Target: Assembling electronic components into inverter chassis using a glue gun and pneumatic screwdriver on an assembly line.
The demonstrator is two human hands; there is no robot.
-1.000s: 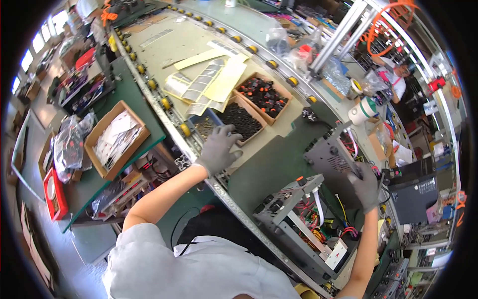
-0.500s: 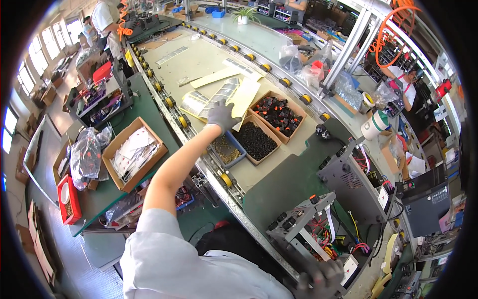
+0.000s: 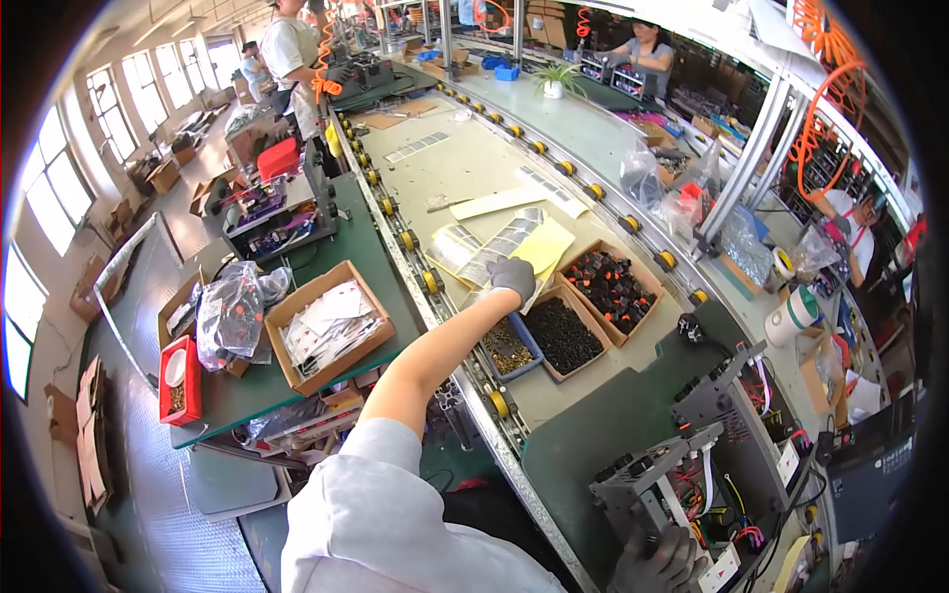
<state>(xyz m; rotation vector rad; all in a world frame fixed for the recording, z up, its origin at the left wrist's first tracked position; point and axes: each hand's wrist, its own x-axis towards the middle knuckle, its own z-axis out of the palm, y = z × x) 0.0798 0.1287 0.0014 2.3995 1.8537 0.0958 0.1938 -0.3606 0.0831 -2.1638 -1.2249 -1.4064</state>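
While left hand (image 3: 513,278) is at the yellow-and-silver sheets (image 3: 546,245), grip unclear | right hand (image 3: 656,561) curled, hold unclear, at the unit (image 3: 627,488) | unit: grey, open-framed, coloured wires (image 3: 686,482) beyond that hand

"so what's sitting near right?"
"Open dark-grey metal chassis (image 3: 647,477), coloured wires (image 3: 753,535) showing inside."
"and farther off?"
"Yellow-backed label sheets (image 3: 547,247), loosely overlapping, beyond it to the left."
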